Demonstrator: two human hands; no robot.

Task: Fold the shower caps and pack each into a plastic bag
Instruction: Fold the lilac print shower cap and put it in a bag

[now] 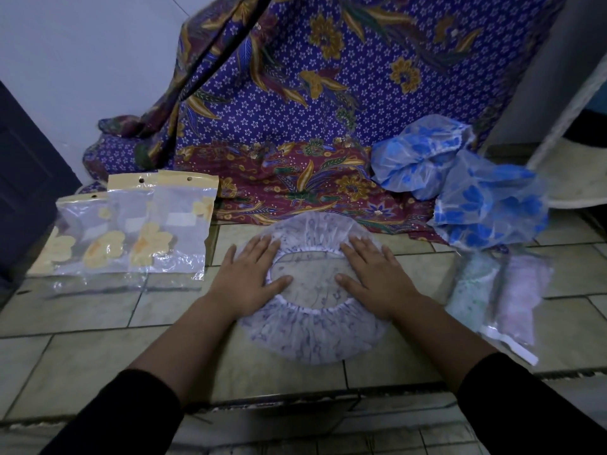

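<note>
A clear shower cap (pixel 312 336) with a pale purple print lies spread flat on the tiled floor, its elastic opening facing up. My left hand (pixel 249 277) presses flat on the cap's left side, fingers apart. My right hand (pixel 374 277) presses flat on its right side in the same way. Neither hand grips anything. Three plastic bags (pixel 131 231) with yellow flower prints lie overlapping at the left. Blue-flowered shower caps (pixel 460 178) sit crumpled in a loose pile at the back right. Two packed bags (pixel 499 290) lie at the right.
A purple and maroon batik cloth (pixel 295 126) hangs behind and drapes onto the floor beyond the cap. A dark door (pixel 26 178) stands at the far left. A floor step edge (pixel 279 399) runs across near my arms.
</note>
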